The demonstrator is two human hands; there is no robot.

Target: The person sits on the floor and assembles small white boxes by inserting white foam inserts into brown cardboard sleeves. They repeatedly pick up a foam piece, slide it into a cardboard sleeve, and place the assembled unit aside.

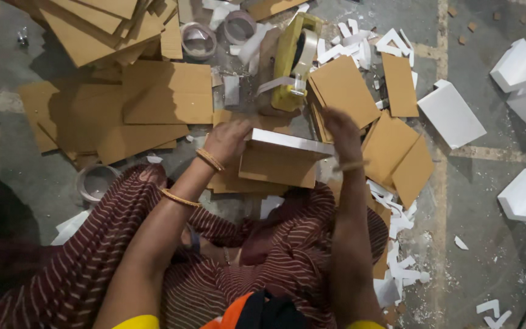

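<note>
Head view: cardboard-wrapped white block (281, 155) gripped between left hand (227, 140) and right hand (341, 131).

The floor (494, 201) is grey concrete, worn and stained, crossed by paler seams. A yellow tape dispenser (293, 58) lies on it near the top middle. Left of the dispenser, flat brown cardboard sheets (165, 91) spread in overlapping stacks, with two tape rolls (199, 39) just above them. Right of the dispenser lie more brown cardboard pieces (397, 152), then white foam blocks (452, 113) well apart near the right edge. White paper scraps (397, 268) litter the floor below. Light is dim and falls from above.
</note>
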